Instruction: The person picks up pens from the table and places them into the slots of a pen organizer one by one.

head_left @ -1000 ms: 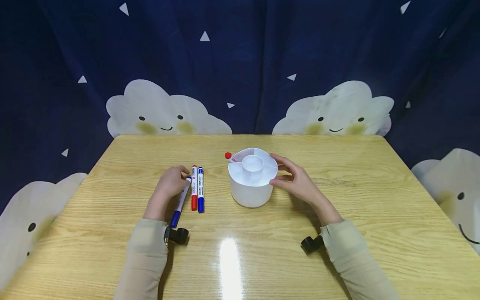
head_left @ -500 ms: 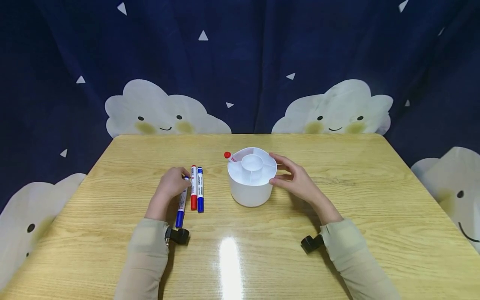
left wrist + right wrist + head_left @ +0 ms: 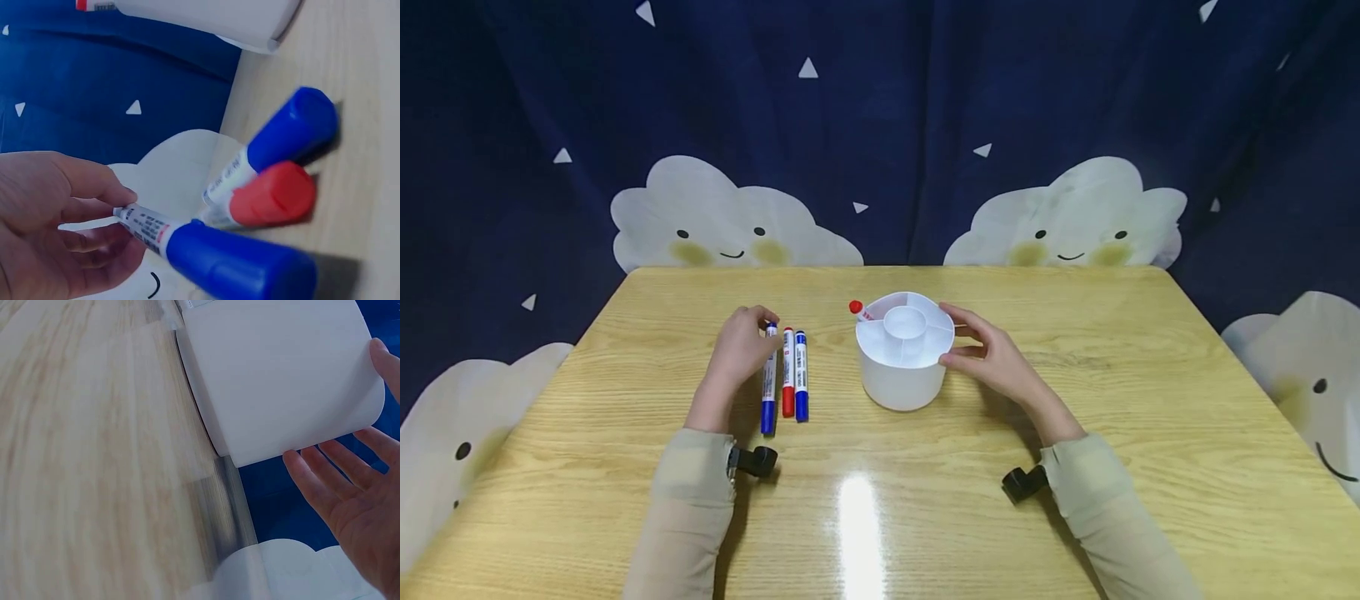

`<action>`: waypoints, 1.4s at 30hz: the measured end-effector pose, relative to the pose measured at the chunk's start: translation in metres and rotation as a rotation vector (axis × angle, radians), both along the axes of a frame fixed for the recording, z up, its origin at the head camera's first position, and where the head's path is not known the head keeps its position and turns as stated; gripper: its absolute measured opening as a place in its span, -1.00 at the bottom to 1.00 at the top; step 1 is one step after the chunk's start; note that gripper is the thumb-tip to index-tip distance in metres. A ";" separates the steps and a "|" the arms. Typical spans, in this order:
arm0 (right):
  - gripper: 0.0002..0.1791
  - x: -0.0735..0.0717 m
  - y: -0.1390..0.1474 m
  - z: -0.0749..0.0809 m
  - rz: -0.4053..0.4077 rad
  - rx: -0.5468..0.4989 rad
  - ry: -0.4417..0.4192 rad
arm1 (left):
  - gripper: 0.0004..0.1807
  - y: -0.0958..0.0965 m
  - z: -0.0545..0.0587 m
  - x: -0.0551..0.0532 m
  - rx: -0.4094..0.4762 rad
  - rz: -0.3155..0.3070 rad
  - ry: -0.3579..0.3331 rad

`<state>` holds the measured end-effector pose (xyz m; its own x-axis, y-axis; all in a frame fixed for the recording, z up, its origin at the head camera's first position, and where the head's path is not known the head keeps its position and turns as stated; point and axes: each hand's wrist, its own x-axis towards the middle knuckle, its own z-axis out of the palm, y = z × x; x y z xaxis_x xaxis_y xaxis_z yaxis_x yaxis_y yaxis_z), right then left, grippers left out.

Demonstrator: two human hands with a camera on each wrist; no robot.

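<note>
My left hand pinches a white marker with a blue cap by its far end. In the left wrist view, thumb and fingertips close on the narrow end of this blue marker, its cap toward the camera. Just to its right lie a red-capped marker and another blue-capped marker, side by side. My right hand holds the right side of a round white pen organizer, thumb near the front rim and fingers behind. A red-ended marker leans in the organizer's left-back compartment.
Everything stands on a light wooden table. A dark blue curtain with white clouds and triangles hangs behind the table's far edge. Each wrist wears a black camera, such as the left camera.
The left hand has taken hold of the leftmost blue marker, swung it from slanted to nearly in line with the others, and shifted it away from the body. The right hand stays on the organizer.
</note>
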<state>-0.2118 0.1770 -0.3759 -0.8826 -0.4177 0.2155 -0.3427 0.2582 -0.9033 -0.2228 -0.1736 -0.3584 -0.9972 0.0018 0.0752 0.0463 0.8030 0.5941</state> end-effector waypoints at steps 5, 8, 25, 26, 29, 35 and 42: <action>-0.24 -0.002 0.000 -0.002 0.019 -0.016 0.006 | -0.66 0.005 0.011 0.001 0.033 0.028 0.075; -0.24 -0.001 0.000 -0.002 0.021 -0.029 0.003 | -0.67 0.008 0.019 0.000 0.050 0.027 0.127; -0.24 -0.002 0.001 -0.003 0.017 -0.024 0.015 | -0.71 0.035 0.058 0.009 0.122 0.008 0.367; -0.24 -0.002 0.001 -0.002 0.014 -0.022 0.014 | -0.71 0.036 0.060 0.010 0.131 0.007 0.375; -0.24 -0.002 0.001 -0.002 0.012 -0.022 0.016 | -0.71 0.041 0.065 0.011 0.162 0.002 0.400; -0.25 -0.002 0.001 -0.002 0.005 -0.008 0.016 | -0.71 0.050 0.072 0.012 0.226 -0.010 0.447; -0.26 -0.002 0.001 -0.003 0.001 -0.007 0.018 | -0.71 0.059 0.079 0.013 0.266 -0.022 0.515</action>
<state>-0.2135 0.1776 -0.3788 -0.8781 -0.4172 0.2343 -0.3595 0.2520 -0.8985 -0.2103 -0.1147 -0.2795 -0.8317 -0.0628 0.5517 0.3983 0.6248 0.6716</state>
